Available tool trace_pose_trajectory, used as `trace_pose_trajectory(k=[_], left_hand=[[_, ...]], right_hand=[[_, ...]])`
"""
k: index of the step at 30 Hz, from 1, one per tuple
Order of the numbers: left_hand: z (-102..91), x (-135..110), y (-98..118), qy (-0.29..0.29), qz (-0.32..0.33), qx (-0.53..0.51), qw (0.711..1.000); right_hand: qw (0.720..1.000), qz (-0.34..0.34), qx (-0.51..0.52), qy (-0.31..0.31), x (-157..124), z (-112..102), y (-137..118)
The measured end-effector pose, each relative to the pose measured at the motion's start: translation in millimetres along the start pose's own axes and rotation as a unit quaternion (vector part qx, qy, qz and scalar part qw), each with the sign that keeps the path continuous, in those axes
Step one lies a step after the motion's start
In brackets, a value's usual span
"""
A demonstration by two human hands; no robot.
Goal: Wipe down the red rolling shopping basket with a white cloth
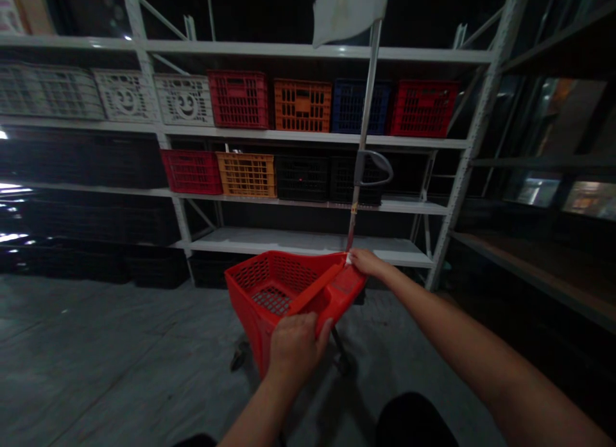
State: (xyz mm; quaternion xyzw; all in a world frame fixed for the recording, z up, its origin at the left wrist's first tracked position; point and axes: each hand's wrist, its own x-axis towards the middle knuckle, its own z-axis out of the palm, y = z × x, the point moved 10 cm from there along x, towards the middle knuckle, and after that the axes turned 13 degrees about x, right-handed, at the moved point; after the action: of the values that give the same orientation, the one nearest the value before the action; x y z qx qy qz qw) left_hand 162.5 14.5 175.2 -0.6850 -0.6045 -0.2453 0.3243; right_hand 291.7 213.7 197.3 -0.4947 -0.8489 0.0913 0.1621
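A small red plastic shopping cart (260, 319) on wheels stands on the floor in front of me, its basket turned to the left. My left hand (296, 344) is closed over the near side of its rim, fingers curled on the edge and thumb to the right. On the far right corner, my right hand (366, 262) grips the rim by the foot of a metal pole (368, 107). The pole rises from the cart with a grey loop handle (378, 168) partway up and a white flag (349, 14) at its top. Nothing lies in the visible part of the basket.
A white metal rack (308, 136) spans the background. Its shelves hold red crates (239, 99), an orange crate (302, 105), a blue crate (360, 106), white crates with smiley faces (184, 99) and black crates (303, 177). Another shelf unit (543, 267) stands close on the right.
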Motion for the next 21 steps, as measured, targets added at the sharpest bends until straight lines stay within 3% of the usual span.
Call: trace_pose_trajectory(k=[3, 6, 13, 16, 21], left_hand=[[-3.6, -0.4, -0.5, 0.030, -0.001, 0.010, 1.000], [-8.0, -1.0, -2.1, 0.049, -0.008, 0.021, 0.999], [-10.9, -3.0, -5.2, 0.061, -0.004, 0.017, 0.998], [-12.0, -5.4, -9.0, 0.075, -0.004, 0.008, 0.997], [-14.1, -7.7, -13.4, 0.090, -0.003, 0.000, 0.996]], right_hand=[[0.996, -0.028, -0.004, -0.084, 16.7, 15.6, -21.7], [0.983, -0.084, 0.005, -0.164, 15.9, 35.0, -59.0], [0.932, -0.229, 0.015, -0.280, -30.4, 66.9, -147.0], [0.923, -0.272, 0.002, -0.272, -39.8, 62.5, -152.7], [0.950, -0.250, -0.034, -0.184, -28.1, 36.4, -120.3]])
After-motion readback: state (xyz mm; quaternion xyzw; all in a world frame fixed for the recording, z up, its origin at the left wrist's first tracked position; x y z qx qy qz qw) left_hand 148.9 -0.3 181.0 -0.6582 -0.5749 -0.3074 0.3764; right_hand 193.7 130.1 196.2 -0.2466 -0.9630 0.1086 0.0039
